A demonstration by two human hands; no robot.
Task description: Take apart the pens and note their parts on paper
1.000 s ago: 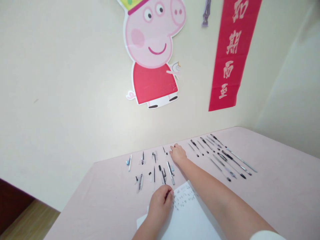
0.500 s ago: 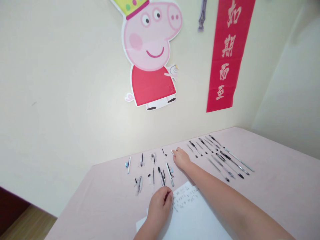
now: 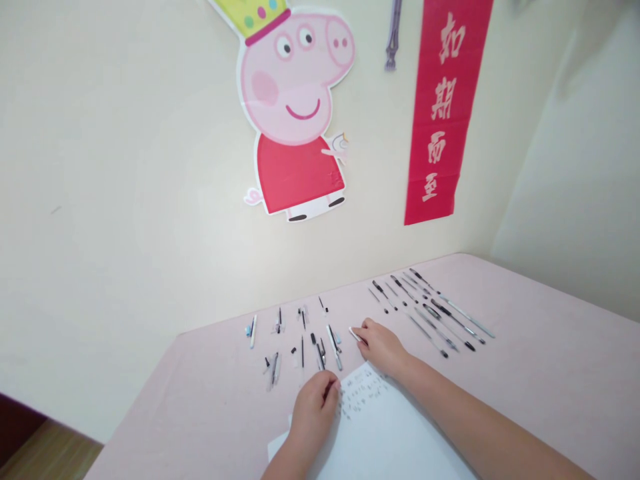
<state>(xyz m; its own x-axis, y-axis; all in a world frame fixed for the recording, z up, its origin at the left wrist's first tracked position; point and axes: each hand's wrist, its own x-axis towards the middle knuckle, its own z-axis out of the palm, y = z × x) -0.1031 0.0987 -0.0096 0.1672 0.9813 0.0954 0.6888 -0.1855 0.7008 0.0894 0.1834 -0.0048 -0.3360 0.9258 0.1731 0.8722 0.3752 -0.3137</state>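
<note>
My right hand [image 3: 380, 345] is closed on a slim white pen [image 3: 355, 334], whose end sticks out past the fingertips. The rest of the pen is hidden by the hand. It is just beyond the top edge of a white paper sheet [image 3: 395, 433] with rows of handwriting. At the sheet's left edge rests my left hand [image 3: 316, 405], fingers curled in; whether anything is inside them is hidden. Close ahead of it lie a black-capped pen [image 3: 318, 351] and a white pen [image 3: 334, 347] with small parts beside it.
On the left, pens taken apart lie in groups, among them a white pen with a blue cap [image 3: 253, 332] and clear pieces [image 3: 274, 371]. To the right, several whole pens and refills [image 3: 450, 323] lie slanted in two rows. The pink tabletop [image 3: 200, 387] meets the wall behind.
My right hand has drawn back toward the paper with the white pen in its fingers. The left hand stays at the sheet's edge. The view has shifted slightly.
</note>
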